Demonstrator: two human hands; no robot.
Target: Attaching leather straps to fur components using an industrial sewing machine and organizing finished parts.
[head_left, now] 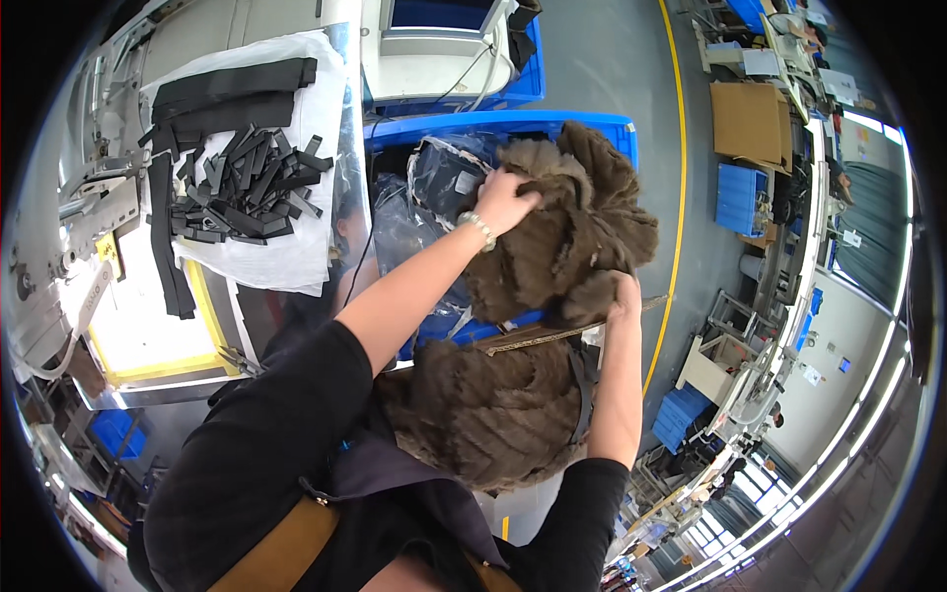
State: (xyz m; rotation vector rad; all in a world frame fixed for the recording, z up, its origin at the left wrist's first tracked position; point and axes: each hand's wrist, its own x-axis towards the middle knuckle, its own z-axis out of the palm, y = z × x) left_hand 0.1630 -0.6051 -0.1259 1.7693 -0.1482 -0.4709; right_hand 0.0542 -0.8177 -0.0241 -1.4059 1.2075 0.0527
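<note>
The left hand point(508, 200), with a beaded bracelet point(481, 233) at its wrist, has its grip closed on a brown fur point(523, 261), fingers sunk into the pile. The right hand point(624, 296) grips the same fur near its right edge, its fingertips partly hidden. The fur lies bunched over a blue bin point(610, 122), beside clear plastic bags point(397, 225) inside it. More brown fur point(493, 405) hangs nearer the body; whether the two are joined I cannot tell. On the table point(222, 25) to the left, short black strips point(252, 183) lie heaped on a white cloth point(308, 264).
</note>
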